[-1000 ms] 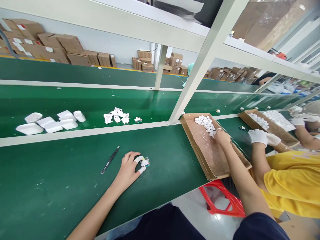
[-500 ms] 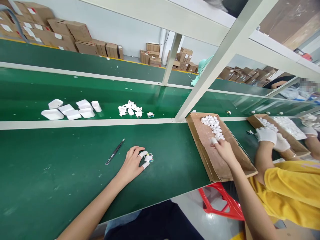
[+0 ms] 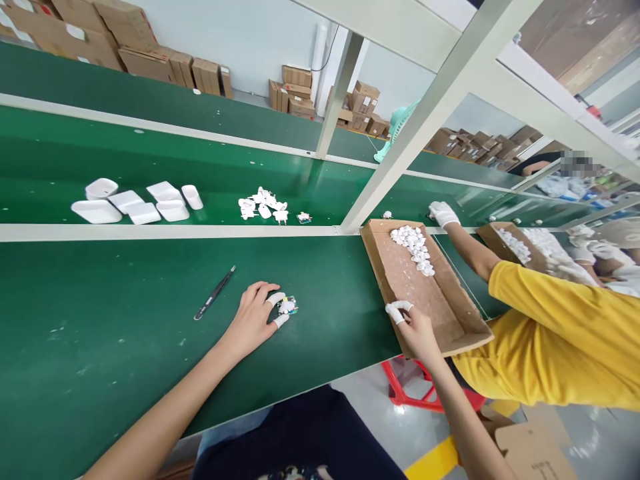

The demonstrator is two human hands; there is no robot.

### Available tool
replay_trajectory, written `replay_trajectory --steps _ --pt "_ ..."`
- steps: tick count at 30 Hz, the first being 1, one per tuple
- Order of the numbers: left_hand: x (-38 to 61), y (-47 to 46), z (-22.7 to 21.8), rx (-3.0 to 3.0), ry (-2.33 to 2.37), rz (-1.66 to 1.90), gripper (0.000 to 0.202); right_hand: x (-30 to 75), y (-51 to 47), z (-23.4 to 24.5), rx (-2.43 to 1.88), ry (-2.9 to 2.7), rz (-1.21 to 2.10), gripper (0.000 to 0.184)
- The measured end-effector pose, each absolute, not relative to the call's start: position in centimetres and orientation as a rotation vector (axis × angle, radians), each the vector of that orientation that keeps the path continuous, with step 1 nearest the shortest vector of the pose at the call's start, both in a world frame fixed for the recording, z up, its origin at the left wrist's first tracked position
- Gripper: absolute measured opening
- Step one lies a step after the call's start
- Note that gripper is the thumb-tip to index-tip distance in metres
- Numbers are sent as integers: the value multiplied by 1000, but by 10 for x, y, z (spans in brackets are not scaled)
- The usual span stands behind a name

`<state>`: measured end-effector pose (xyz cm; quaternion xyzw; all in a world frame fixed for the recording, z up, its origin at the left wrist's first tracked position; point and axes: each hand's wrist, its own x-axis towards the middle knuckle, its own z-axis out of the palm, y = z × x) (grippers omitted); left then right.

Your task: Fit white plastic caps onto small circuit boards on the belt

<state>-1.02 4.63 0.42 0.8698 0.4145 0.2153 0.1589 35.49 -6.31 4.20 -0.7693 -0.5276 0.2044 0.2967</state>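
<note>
On the green bench, my left hand (image 3: pixel 259 311) rests with its thumb and index finger, both in white finger cots, closed around the edges of a small circuit board (image 3: pixel 289 306) with a white part on top. My right hand (image 3: pixel 416 328) is over the near left wall of a cardboard tray (image 3: pixel 453 313), its cot-covered fingertips pinched together. Whatever those fingertips hold is too small to make out. Inside the tray's far end lies a heap of small white parts (image 3: pixel 414 245). Black tweezers (image 3: pixel 215 293) lie left of my left hand.
White plastic housings (image 3: pixel 143 212), white plug pieces (image 3: pixel 263 202) and another circuit board (image 3: pixel 303 217) sit beyond the pale rail. A slanted metal post (image 3: pixel 400 133) rises behind the tray. At right, a co-worker in a yellow shirt (image 3: pixel 555 313) reaches a gloved hand forward.
My right hand has drawn back from the white parts to the tray's near left side. My left hand stays at the circuit board. The co-worker's gloved hand has reached forward over the rail.
</note>
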Motion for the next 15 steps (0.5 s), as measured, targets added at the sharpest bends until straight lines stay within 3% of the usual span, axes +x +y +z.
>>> replay_trajectory --steps 11,15 --pt "-8 44 4 2478 1175 618 30 320 -121 41 -1976 -1519 581 25" --pt "-7 42 5 2475 1167 620 31 313 -125 54 -1917 -1529 279 19"
